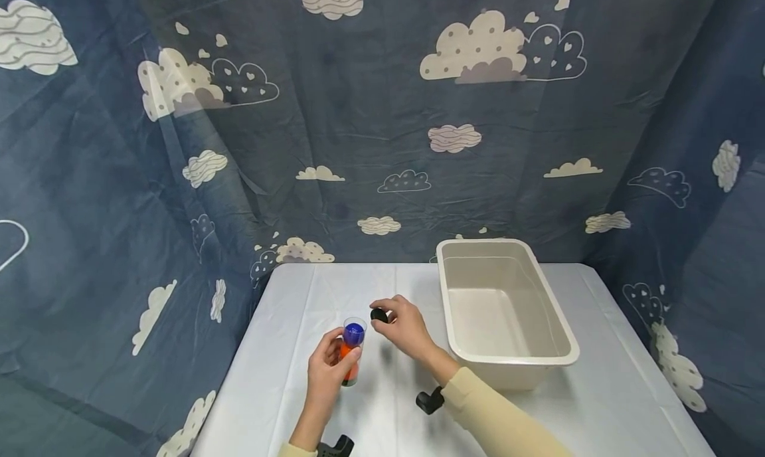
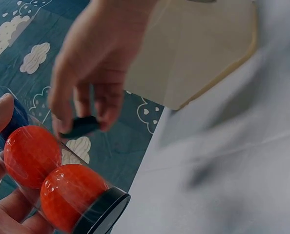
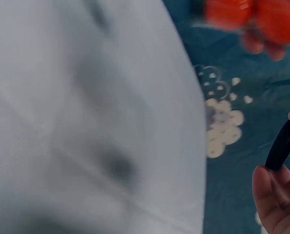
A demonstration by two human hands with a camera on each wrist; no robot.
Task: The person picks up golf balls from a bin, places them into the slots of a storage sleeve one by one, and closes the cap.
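My left hand (image 1: pixel 325 370) grips a clear plastic tube (image 1: pixel 362 345) around its middle, tilted above the table. Inside, a blue ball (image 1: pixel 354 333) sits at the top, over two orange balls (image 2: pixel 32 156) stacked beneath it. A dark cap (image 2: pixel 103 212) closes the tube's bottom end, while its top end is uncovered. To the right of that top, my right hand (image 1: pixel 408 327) pinches a round black lid (image 1: pixel 379 315) by its edges between thumb and fingers. The lid (image 3: pixel 282 145) is seen nearly edge-on in the right wrist view, apart from the tube.
A deep beige plastic bin (image 1: pixel 487 324) stands on the right side of the table, just beyond my right forearm. White cloth covers the table (image 1: pixel 382 417). Behind and on both sides hangs a dark blue curtain (image 1: pixel 370 111) with cloud prints.
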